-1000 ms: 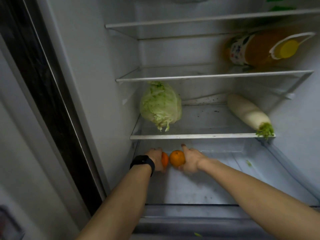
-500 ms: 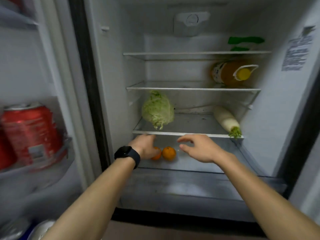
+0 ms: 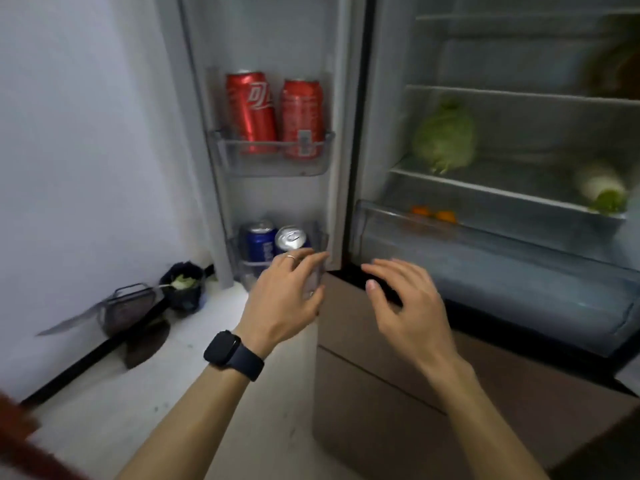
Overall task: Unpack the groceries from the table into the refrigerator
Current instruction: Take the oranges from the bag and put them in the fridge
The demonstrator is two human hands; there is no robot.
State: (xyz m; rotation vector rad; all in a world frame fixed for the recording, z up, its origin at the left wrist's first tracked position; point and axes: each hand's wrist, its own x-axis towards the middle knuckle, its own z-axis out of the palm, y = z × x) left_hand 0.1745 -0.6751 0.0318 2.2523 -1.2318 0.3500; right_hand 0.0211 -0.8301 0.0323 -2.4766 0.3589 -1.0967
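Hands: left hand (image 3: 284, 299), right hand (image 3: 405, 306) empty, fingers loose.
Oranges (image 3: 420, 211): in the crisper drawer (image 3: 485, 258).
Risk: drawer looks pulled out — closing the door (image 3: 277, 39) may jam on it, jolting fruit.

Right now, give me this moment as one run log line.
left hand: open, empty | right hand: open, empty | oranges: in bottom drawer | cabbage: on shelf | fridge door: open
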